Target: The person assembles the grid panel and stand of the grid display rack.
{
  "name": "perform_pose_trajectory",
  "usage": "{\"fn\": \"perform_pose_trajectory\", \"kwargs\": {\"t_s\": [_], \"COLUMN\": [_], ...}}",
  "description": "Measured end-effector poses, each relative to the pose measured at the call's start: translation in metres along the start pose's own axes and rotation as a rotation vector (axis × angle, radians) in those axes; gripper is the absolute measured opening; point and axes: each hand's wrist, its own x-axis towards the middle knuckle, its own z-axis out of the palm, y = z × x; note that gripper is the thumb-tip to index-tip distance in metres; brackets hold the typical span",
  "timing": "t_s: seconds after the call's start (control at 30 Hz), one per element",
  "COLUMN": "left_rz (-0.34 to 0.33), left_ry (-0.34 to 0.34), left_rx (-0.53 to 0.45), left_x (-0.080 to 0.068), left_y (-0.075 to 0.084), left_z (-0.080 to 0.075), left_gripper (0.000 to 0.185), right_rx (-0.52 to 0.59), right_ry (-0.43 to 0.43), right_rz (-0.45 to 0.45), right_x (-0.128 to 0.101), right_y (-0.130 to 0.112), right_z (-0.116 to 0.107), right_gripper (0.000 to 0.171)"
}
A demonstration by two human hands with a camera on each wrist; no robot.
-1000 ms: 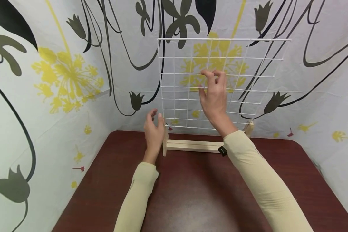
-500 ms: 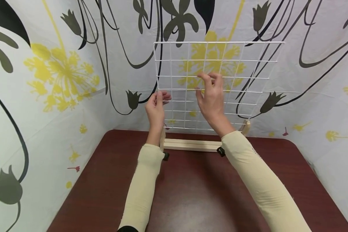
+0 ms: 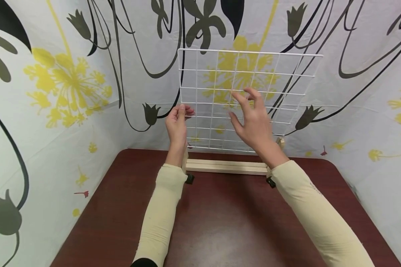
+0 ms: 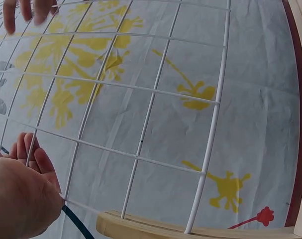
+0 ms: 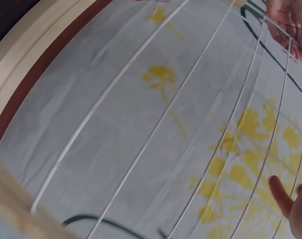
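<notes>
A white wire grid (image 3: 215, 89) stands upright, leaning back, in a pale wooden stand (image 3: 225, 167). My left hand (image 3: 178, 126) holds the grid's left edge about midway up, thumb in front and fingers reaching behind. In the left wrist view that hand (image 4: 24, 194) wraps the edge wire above the wooden side piece (image 4: 141, 227). My right hand (image 3: 255, 120) hovers before the middle of the grid, thumb and fingers spread apart. The right wrist view shows only part of the right hand (image 5: 301, 214), beside the wires.
The stand rests near the far edge of a dark red-brown table (image 3: 217, 222). Close behind it hangs a white sheet (image 3: 127, 89) printed with yellow, grey and black flowers. Another patterned side (image 3: 53, 155) borders the table on the left.
My left hand has risen from beside the stand and taken hold of the grid's left edge. My right hand has shifted slightly right and down, fingers spreading. The grid's right side has turned slightly.
</notes>
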Motion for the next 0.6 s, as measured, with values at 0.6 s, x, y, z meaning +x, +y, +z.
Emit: {"fn": "perform_pose_trajectory", "kwargs": {"t_s": [0.6], "left_rz": [-0.011], "left_ry": [0.011], "left_rx": [0.01], "left_x": [-0.001], "left_y": [-0.012], "left_z": [-0.008], "left_gripper": [0.029], "right_rx": [0.405], "right_ry": [0.374], "right_rz": [0.798], "right_x": [-0.048], "right_y": [0.086], "right_z": [-0.036], "right_gripper": [0.031]}}
